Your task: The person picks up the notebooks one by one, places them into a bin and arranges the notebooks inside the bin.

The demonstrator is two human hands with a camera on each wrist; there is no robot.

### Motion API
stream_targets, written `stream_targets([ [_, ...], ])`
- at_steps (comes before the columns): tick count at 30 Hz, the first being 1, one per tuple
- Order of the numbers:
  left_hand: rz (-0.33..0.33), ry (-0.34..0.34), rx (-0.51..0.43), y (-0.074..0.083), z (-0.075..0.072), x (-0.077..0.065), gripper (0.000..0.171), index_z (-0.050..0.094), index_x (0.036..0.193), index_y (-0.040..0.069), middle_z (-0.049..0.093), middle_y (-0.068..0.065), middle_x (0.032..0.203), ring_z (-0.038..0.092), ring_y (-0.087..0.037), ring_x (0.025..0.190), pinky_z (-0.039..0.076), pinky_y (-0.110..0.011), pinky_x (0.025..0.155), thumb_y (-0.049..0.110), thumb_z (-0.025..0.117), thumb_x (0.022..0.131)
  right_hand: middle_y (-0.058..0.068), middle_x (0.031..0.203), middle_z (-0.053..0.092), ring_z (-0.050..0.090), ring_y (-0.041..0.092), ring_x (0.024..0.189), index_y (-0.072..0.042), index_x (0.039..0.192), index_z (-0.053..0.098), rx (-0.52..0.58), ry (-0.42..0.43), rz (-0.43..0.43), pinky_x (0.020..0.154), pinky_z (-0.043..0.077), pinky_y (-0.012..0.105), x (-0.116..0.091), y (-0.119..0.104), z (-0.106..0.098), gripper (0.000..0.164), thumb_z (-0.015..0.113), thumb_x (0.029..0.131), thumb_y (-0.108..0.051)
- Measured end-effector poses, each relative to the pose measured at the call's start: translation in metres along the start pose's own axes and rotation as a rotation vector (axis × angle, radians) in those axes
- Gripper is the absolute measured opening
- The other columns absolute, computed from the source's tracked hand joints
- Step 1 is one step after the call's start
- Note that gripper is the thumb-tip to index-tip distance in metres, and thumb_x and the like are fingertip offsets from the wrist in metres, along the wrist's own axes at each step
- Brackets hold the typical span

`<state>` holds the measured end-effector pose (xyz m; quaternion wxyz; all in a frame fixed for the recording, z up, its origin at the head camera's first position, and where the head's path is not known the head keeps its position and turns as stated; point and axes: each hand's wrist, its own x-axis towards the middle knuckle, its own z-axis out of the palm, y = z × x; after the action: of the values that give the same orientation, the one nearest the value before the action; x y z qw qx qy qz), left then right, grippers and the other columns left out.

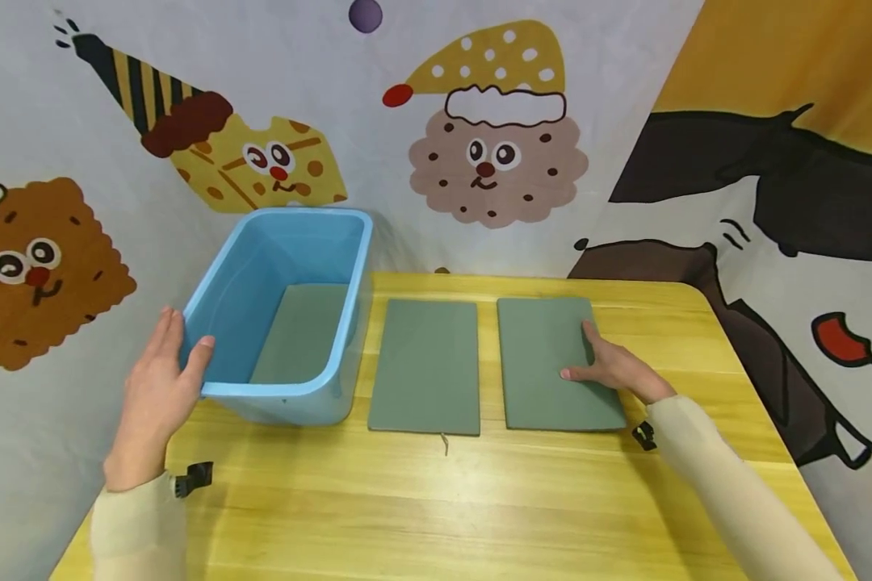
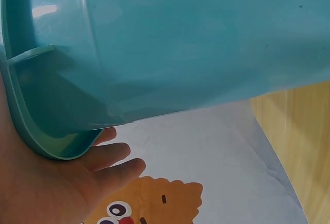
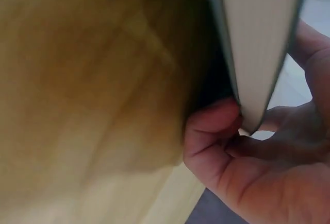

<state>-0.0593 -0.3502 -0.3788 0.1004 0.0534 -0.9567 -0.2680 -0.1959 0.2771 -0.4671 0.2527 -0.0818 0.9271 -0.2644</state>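
Note:
A light-blue plastic tub stands at the table's left, with a flat grey-green cover on its floor. My left hand rests against the tub's near-left corner, fingers extended along the outside. In the left wrist view, those fingers reach straight past the rim. My right hand grips the right edge of a grey-green book, thumb on its cover. The right wrist view shows the book's pale page block raised at this edge, with a finger curled around it. Between tub and held book lies another grey-green book.
From the middle book's near edge a short ribbon sticks out. The yellow wood-grain table has a rounded far-right corner. Behind it hangs a cloth printed with cartoon figures. A black strap piece juts from the left wrist.

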Motion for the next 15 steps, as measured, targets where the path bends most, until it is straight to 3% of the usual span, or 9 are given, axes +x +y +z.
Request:
stream_targets([
  [8, -0.008, 0.004, -0.002, 0.000, 0.005, 0.002, 0.074, 0.009, 0.162, -0.007, 0.003, -0.024, 0.171, 0.011, -0.053, 0.153, 0.012, -0.071, 0.118, 0.043, 0.032, 0.112, 0.039, 0.164, 0.001, 0.014, 0.060, 0.148, -0.001, 0.162, -0.014, 0.096, 0.048, -0.017, 0.114, 0.026, 0.070, -0.010, 0.007, 0.002, 0.121, 0.076, 0.094, -0.046],
  [15, 0.010, 0.006, -0.013, -0.001, 0.002, 0.000, 0.074, 0.009, 0.161, -0.009, 0.003, -0.027, 0.170, 0.010, -0.055, 0.152, 0.011, -0.071, 0.119, 0.042, 0.033, 0.112, 0.036, 0.166, 0.000, 0.006, 0.058, 0.151, -0.003, 0.165, -0.004, 0.207, 0.100, -0.071, 0.116, 0.019, 0.071, -0.020, 0.008, -0.001, 0.103, 0.072, 0.100, -0.028],
])
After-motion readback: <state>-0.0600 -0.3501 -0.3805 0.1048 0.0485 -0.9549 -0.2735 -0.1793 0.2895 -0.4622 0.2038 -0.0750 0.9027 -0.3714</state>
